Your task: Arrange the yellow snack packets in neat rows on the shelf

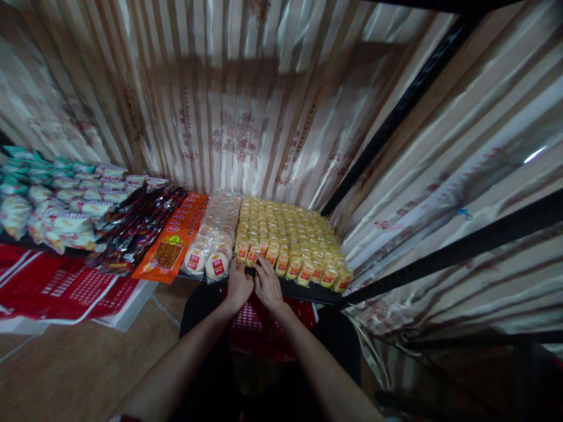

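Note:
Rows of small yellow wrapped snack cakes [290, 234] stand closely packed on a black shelf [303, 291], with red labels along the front row. At the front left of these rows, my left hand [240, 284] and my right hand [269, 285] come together around one snack cake [252, 257]. Fingers of both hands press against its sides, partly covering it. Just left of my left hand lie round white snack packs [217, 265] in clear wrapping, two of them showing red labels.
Left along the shelf are an orange snack bag [171, 237], dark shiny packets [141, 225] and white-green bags [65, 199]. Striped curtains [246, 117] hang behind. Black frame bars [404, 99] slant on the right. Red printed sheets [57, 287] hang below.

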